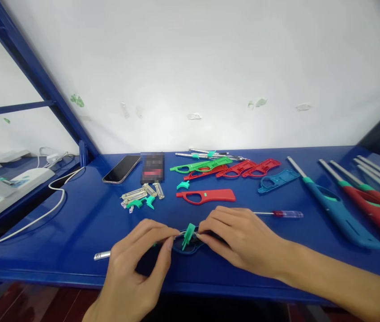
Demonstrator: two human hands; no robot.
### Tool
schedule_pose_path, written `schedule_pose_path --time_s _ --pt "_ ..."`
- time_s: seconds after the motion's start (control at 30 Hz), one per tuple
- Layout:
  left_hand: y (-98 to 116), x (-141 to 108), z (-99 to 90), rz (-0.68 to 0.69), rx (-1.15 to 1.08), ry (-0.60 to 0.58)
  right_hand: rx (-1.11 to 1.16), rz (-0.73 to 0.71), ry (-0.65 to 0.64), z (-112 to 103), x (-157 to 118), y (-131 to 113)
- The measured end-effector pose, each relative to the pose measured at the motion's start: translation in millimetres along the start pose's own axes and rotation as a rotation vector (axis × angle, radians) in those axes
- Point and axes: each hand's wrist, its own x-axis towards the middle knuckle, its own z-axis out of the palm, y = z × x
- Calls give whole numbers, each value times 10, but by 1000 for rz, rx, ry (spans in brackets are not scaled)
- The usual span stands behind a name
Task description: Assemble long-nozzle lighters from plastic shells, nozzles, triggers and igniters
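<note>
Near the table's front edge lies a blue lighter handle half [186, 250], mostly covered by my hands. A green trigger piece [189, 235] stands tilted over it, between my fingertips. My left hand [139, 264] pinches with thumb and forefinger just left of the trigger, at the end of a thin pale part too small to name. On the other side, my right hand [240, 239] has its fingers closed at the trigger's right, their hold partly hidden. A metal lighter tube [102, 255] pokes out left of my left hand.
Beyond my hands lie a red handle half [210, 196], a screwdriver [287, 214], several open shells [233, 168], clear fuel tanks [136, 195] and green triggers [150, 202]. Assembled lighters [340, 214] line the right. A phone [122, 169] and power strip [22, 183] are left.
</note>
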Motion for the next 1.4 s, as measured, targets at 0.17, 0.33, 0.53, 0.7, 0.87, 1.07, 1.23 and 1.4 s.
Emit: schedule_pose_path --time_s 0.17,0.33,0.53,0.7,0.87,1.07,1.23,1.4 --pt "-43 -1 46 50 194 -150 4 7 -30 16 -19 -6" --pt "-60 27 120 37 273 -309 -4 -16 -37 52 -37 4" --pt "-87 8 121 10 166 -190 0 -14 -36 56 -41 -1" --pt "-85 -7 89 -57 95 -130 -2 9 -20 49 -44 5" --pt "-104 -23 81 -91 73 -109 -19 8 -8 55 -38 4" --pt "-158 -19 102 -37 71 -94 -27 -18 6 54 -14 3" --pt "-164 -36 105 -15 79 -82 -4 -56 25 39 -20 -3" --pt "-139 -26 106 -8 74 -109 18 -58 38 39 -17 5"
